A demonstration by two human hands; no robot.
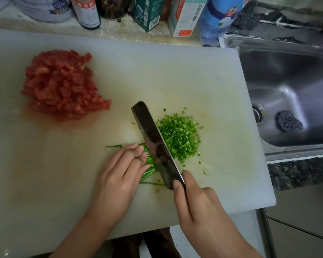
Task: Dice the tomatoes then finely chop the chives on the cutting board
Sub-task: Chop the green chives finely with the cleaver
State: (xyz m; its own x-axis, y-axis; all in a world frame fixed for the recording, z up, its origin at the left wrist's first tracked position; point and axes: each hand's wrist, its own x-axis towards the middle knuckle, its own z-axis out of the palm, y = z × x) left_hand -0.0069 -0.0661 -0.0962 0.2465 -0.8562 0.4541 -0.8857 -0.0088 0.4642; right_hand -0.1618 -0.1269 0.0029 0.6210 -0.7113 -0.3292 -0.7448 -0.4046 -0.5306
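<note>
Light, limp and apt to scatter, the uncut chives (148,170) lie mid cutting board (175,71) beside the chopped pile (179,136), best bunched just behind the knife (155,144), where the left hand (117,175) presses them with fingers (138,151) curled together; the right hand (196,207) has its fingers wrapped round the handle.

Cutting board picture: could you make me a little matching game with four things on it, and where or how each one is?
Things:
1. diced tomatoes
2. chopped chives
3. uncut chives
4. knife

Places or states:
A. held down by the left hand
B. gripped by the right hand
C. red heap at the far left of the cutting board
D. green pile just right of the knife

Pairs: 1-C, 2-D, 3-A, 4-B
</note>
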